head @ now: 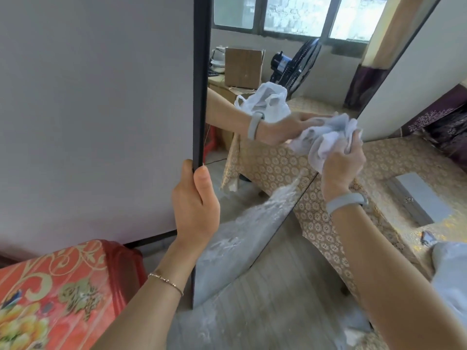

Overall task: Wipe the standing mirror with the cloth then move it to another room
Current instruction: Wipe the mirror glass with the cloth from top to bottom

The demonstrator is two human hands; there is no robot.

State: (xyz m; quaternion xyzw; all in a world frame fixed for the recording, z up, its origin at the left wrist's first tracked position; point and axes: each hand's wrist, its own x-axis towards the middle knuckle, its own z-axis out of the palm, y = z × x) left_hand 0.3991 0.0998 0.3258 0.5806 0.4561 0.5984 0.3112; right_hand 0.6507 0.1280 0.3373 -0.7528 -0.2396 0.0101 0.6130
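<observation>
Wiping is underway: right hand (341, 165) is bunching cloth (326, 137) on mirror (242, 238) at centre frame, left hand (194, 205) fingers curling around its frame; smears remaining lower down, move not started.

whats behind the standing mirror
Past the standing mirror's dark edge, gripped by the left hand, a plain pale wall and a thin black stand leg show. Whatever lies directly behind the glass is covered; the right hand holds the cloth against it.

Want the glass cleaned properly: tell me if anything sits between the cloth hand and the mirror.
Nothing visible does. The right hand bunches the white cloth right against the mirror glass, while the left hand has its grip on the black frame edge.
</observation>
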